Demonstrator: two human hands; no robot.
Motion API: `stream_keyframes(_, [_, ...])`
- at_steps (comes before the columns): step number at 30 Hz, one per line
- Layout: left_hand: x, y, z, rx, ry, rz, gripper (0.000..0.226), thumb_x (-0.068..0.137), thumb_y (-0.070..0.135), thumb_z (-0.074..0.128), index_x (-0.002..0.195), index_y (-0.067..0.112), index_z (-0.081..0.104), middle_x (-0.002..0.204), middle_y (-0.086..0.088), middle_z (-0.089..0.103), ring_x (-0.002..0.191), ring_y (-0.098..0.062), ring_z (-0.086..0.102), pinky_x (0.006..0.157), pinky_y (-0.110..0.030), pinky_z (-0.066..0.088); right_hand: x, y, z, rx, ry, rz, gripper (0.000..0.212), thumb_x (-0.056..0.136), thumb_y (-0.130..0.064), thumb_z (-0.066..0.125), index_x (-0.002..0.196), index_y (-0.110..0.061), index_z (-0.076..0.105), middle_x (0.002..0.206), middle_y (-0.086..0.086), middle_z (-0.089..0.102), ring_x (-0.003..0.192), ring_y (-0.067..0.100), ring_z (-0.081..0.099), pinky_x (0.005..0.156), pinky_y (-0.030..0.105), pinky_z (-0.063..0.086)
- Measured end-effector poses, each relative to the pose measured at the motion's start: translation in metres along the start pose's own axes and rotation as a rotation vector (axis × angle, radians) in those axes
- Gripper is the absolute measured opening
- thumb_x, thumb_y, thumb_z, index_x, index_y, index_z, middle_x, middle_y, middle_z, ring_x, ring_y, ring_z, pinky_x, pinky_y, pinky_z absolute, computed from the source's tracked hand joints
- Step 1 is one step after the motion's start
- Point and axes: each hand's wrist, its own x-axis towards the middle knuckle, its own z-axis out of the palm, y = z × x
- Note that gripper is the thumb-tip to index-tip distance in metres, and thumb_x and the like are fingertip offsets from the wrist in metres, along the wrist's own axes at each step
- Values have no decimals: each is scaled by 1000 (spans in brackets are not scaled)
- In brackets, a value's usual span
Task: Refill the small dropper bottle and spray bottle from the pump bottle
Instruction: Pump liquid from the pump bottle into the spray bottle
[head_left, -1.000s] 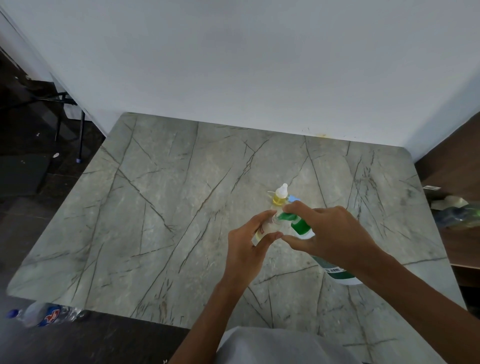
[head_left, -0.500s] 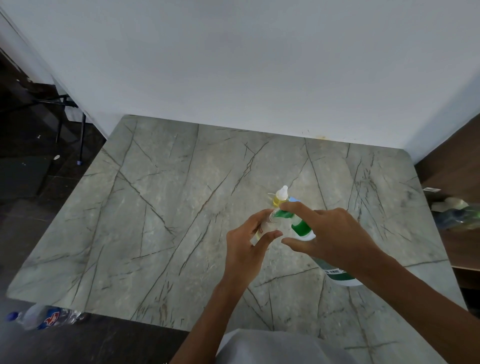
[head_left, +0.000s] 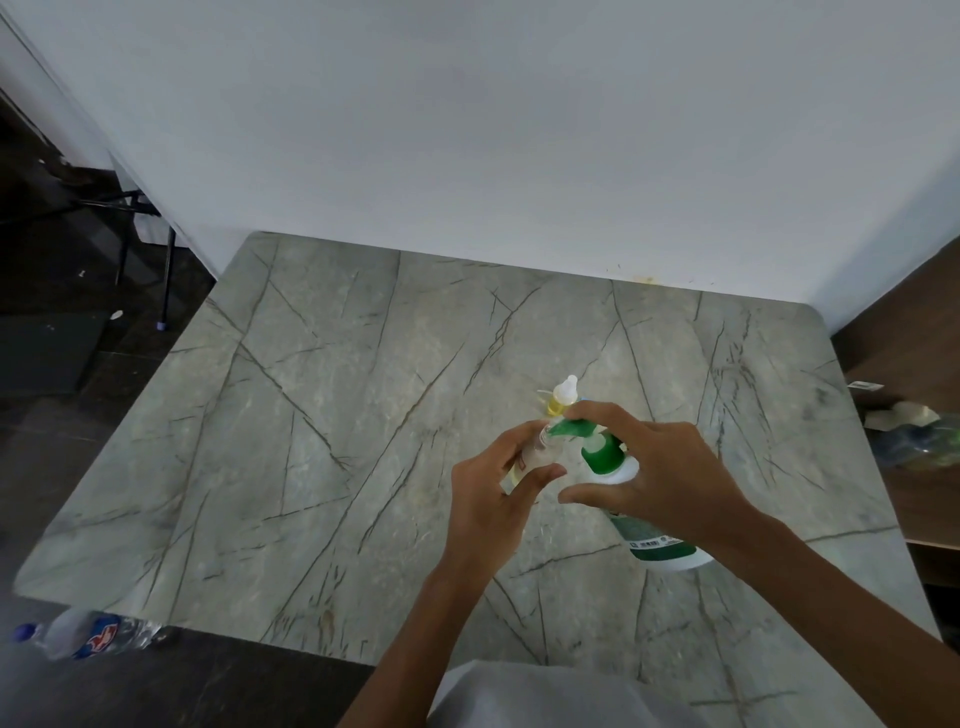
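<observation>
A white pump bottle (head_left: 655, 540) with a green label and green pump head stands on the marble table (head_left: 322, 447). My right hand (head_left: 660, 473) sits on top of it, index finger on the green pump spout, thumb stretched out below. My left hand (head_left: 493, 493) holds a small clear spray bottle (head_left: 535, 453) between fingers and thumb, its open neck right under the spout. A small dropper bottle (head_left: 562, 399) with yellow liquid and a white tip stands just behind them.
A white wall closes the table's far edge. A plastic water bottle (head_left: 83, 635) lies on the dark floor at the near left corner. A wooden shelf with clutter (head_left: 914, 431) is at the right. Chair legs (head_left: 145, 249) stand at far left.
The pump head has risen a little under my right index finger, and more of the green collar shows. My left hand keeps the spray bottle at the spout.
</observation>
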Motion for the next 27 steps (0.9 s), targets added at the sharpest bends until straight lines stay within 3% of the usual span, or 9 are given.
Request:
stream_keyframes(3, [1,3,-1,5,-10,-7,41,78,42,71,116,42,55,104,35,61,98,6,64,85,-14,52,-1,-2,3,80,39,-2,74,61,-71,64,124,-44,35,99,-8,69,73,0,57,70,7,43])
stream_keyframes(6, [2,3,-1,-14,-13,-20,43,79,37,74,119,34,59,109,22,67,99,3,66,87,-21,55,0,-3,4,154,69,22,72,61,-75,62,122,-49,35,101,-10,68,76,-1,59,73,5,44])
stream_keyframes(11, [4,6,0,-39,-7,-21,45,81,30,75,123,21,63,112,11,70,100,-3,67,87,-28,57,-1,-4,5,217,192,-16,70,58,-62,75,118,-37,48,91,-20,63,77,-19,55,69,-1,42])
stream_keyframes(14, [3,6,-1,-15,-9,-2,45,82,28,75,124,19,63,111,8,71,98,-2,67,84,-28,58,-1,-6,5,203,234,-23,66,57,-54,79,112,-32,51,89,-11,67,72,-8,59,68,-2,42])
stream_keyframes(17, [2,6,-2,0,-7,-7,44,81,31,75,123,21,63,108,11,71,96,-2,67,82,-26,58,1,-7,2,189,178,-18,66,59,-63,74,112,-35,48,90,-11,68,72,-4,60,68,-3,41])
stream_keyframes(22, [3,9,-5,-1,-5,-25,45,80,36,74,123,24,63,108,16,70,97,2,66,82,-17,54,5,-7,-2,130,79,-12,76,56,-81,58,120,-45,38,98,-28,53,73,-6,56,70,8,46])
stream_keyframes(27, [4,13,-8,41,-2,-14,43,81,32,75,121,24,65,109,18,68,96,7,63,78,-6,48,3,-7,-6,82,70,-42,74,62,-80,54,123,-41,39,95,-20,61,69,-2,56,68,1,38])
